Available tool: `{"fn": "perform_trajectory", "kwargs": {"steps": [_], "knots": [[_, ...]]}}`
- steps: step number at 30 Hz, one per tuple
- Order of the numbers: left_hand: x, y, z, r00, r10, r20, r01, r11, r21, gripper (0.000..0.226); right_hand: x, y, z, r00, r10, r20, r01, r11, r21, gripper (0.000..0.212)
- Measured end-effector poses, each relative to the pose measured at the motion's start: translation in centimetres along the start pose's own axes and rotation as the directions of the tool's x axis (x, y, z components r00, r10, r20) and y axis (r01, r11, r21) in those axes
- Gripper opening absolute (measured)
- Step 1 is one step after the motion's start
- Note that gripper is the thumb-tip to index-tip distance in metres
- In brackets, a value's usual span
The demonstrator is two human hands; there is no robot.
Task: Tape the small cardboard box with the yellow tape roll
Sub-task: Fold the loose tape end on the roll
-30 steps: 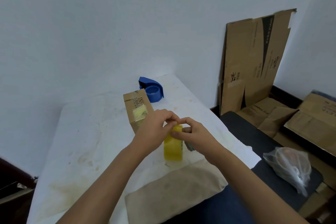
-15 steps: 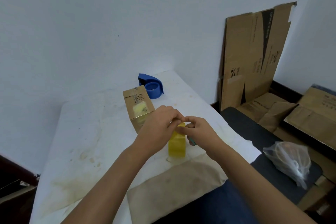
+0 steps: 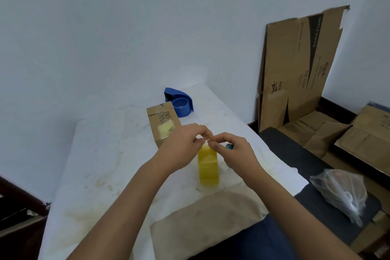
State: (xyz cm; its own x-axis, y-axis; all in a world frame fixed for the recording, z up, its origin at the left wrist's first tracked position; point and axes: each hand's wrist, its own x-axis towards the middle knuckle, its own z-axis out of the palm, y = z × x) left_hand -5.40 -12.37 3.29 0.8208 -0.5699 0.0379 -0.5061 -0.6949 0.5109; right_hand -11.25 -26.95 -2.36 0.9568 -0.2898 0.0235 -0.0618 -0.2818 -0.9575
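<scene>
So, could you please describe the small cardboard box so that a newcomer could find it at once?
Start at the white table against the wall. Near its far end, just in front of the blue tape dispenser, lies the small cardboard box. It is the only brown carton on the table, with dark lettering and a yellowish patch on top.

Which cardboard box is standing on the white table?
The small box, just behind the hands and in front of the blue dispenser. The other cardboard is flattened: one sheet leans on the wall, and the rest lies on the floor.
</scene>
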Motion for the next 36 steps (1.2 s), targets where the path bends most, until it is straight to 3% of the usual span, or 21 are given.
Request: {"fn": "perform_trajectory", "kwargs": {"steps": [5,9,11,17,27,32,36], "knots": [[-0.1,-1.0,0.6,0.998,0.057,0.011,-0.056,0.995,-0.082,0.04,0.1,-0.1,-0.1,0.998,0.02,-0.051,-0.016,0.997,0.081,0.012],[-0.9,-1.4,2.0,0.999,-0.019,-0.028,0.006,0.917,-0.398,0.064,-0.1,0.1,-0.4,0.997,0.057,-0.06,-0.05,0.991,0.122,0.012],[-1.1,-1.6,2.6,0.991,-0.112,-0.077,0.054,0.846,-0.531,0.057,-0.1,0.2,-0.4,0.996,0.068,-0.065,-0.058,0.988,0.146,0.012],[-1.4,-2.5,3.5,0.957,-0.261,-0.129,0.105,0.722,-0.684,0.026,-0.1,0.3,0.0,0.998,0.016,-0.058,-0.009,0.992,0.127,0.02],[-1.6,-2.9,3.9,0.949,-0.264,-0.173,0.063,0.696,-0.715,0.004,-0.3,0.3,0.3,0.988,-0.101,-0.116,0.091,0.992,-0.089,0.018],[-1.7,-3.0,4.0,0.955,-0.243,-0.173,0.058,0.721,-0.69,0.016,-0.6,0.4,0.1,0.974,-0.198,-0.107,0.181,0.971,-0.154,0.006],[-1.7,-3.0,4.1,0.951,-0.253,-0.175,0.065,0.722,-0.689,0.018,-0.2,0.6,0.0,0.973,-0.212,-0.086,0.196,0.966,-0.166,0.017]]}}
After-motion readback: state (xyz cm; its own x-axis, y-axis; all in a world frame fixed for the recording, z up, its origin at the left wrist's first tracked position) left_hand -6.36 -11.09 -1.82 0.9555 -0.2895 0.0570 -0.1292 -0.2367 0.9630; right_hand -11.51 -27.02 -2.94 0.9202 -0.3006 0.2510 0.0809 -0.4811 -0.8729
